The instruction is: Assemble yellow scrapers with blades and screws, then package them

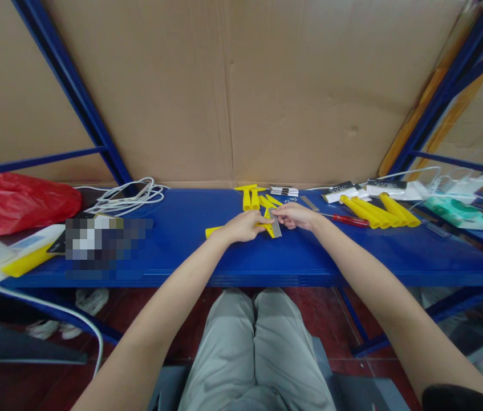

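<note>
We note the left hand (245,226) closed around the handle of a yellow scraper (271,230), held over the middle of the blue bench (185,242). A metal blade (277,228) sits against the scraper's head. The right hand (294,216) has its fingertips drawn together at the blade's edge; we cannot tell whether they pinch the blade itself or a small part.

Caution: we judge that the blade could shift out of line if the left grip turns or the right fingertips press unevenly. Bare fingers this near the edge could be cut should the blade slide. Small parts (291,200) near the right hand could scatter if it brushes them.

Containers: we see a red plastic bag (23,200) at far left, contents hidden. Black-and-white packets (342,192) lie behind yellow handles (360,211) on the right; we cannot confirm their contents.
</note>
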Demonstrator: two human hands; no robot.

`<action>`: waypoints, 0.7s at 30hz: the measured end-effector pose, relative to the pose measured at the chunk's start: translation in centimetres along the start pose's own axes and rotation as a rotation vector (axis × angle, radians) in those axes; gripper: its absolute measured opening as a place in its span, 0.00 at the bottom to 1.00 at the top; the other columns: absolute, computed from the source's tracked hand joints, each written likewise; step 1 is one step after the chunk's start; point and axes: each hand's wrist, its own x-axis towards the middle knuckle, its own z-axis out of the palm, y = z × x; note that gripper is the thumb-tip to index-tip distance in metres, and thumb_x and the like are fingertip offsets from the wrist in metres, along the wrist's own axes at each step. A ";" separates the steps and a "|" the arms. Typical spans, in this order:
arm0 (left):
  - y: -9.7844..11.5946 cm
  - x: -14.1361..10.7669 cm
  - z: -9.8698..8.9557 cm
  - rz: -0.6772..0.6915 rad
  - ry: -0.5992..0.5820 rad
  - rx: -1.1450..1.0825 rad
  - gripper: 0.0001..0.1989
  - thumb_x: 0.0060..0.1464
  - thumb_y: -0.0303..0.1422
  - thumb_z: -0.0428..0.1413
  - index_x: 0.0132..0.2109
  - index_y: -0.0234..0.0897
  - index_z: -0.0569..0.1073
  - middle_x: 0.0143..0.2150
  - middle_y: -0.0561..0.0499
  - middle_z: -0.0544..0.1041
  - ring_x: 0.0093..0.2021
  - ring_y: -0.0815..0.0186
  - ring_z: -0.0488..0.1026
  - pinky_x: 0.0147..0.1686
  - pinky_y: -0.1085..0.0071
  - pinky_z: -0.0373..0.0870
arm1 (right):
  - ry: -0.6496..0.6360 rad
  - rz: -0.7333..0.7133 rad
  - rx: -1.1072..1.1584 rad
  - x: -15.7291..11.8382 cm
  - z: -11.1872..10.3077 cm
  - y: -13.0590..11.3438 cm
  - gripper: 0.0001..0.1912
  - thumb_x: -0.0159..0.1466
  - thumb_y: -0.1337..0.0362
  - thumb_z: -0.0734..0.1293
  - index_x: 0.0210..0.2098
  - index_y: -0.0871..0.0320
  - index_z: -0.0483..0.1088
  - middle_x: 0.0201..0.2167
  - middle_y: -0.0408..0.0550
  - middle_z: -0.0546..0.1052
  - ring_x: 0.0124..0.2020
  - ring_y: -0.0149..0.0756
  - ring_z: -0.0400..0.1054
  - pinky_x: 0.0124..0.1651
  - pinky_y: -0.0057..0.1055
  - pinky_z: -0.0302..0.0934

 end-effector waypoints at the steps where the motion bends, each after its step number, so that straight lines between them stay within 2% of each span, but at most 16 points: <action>1: 0.1 0.0 0.0 0.003 -0.003 0.000 0.20 0.55 0.28 0.51 0.55 0.42 0.70 0.39 0.47 0.74 0.38 0.65 0.70 0.42 0.70 0.65 | -0.011 0.001 0.012 0.1 0.1 0.0 0.16 0.60 0.62 0.66 0.19 0.60 0.61 0.12 0.37 0.61 0.10 0.18 0.47 0.12 0.20 0.40; 5: 0.2 -0.1 -0.1 0.006 0.000 -0.007 0.20 0.56 0.29 0.51 0.55 0.42 0.70 0.41 0.47 0.75 0.39 0.65 0.70 0.43 0.70 0.65 | 0.006 0.019 0.032 0.1 0.5 -0.1 0.16 0.60 0.66 0.65 0.18 0.59 0.57 0.12 0.35 0.57 0.11 0.17 0.44 0.12 0.20 0.36; 10: 0.1 -0.1 -0.1 -0.010 0.041 0.011 0.20 0.56 0.29 0.51 0.56 0.42 0.69 0.43 0.47 0.75 0.42 0.64 0.71 0.46 0.70 0.64 | 0.055 0.042 0.043 -0.1 0.8 -0.5 0.14 0.61 0.69 0.63 0.20 0.59 0.58 0.11 0.33 0.55 0.11 0.17 0.42 0.13 0.19 0.35; 18: -0.2 -0.1 0.1 -0.044 0.030 0.076 0.18 0.57 0.31 0.51 0.53 0.41 0.72 0.44 0.47 0.75 0.43 0.63 0.72 0.44 0.70 0.65 | 0.046 0.085 -0.027 -0.3 0.7 -0.4 0.16 0.62 0.66 0.63 0.19 0.59 0.58 0.11 0.34 0.56 0.10 0.17 0.42 0.12 0.19 0.34; 21: -0.1 -0.1 0.1 -0.048 0.023 0.095 0.18 0.57 0.31 0.50 0.54 0.41 0.71 0.43 0.47 0.75 0.43 0.64 0.72 0.44 0.71 0.66 | 0.079 0.068 -0.077 -0.3 0.8 -0.4 0.15 0.62 0.64 0.64 0.20 0.60 0.59 0.11 0.34 0.58 0.10 0.17 0.43 0.12 0.20 0.34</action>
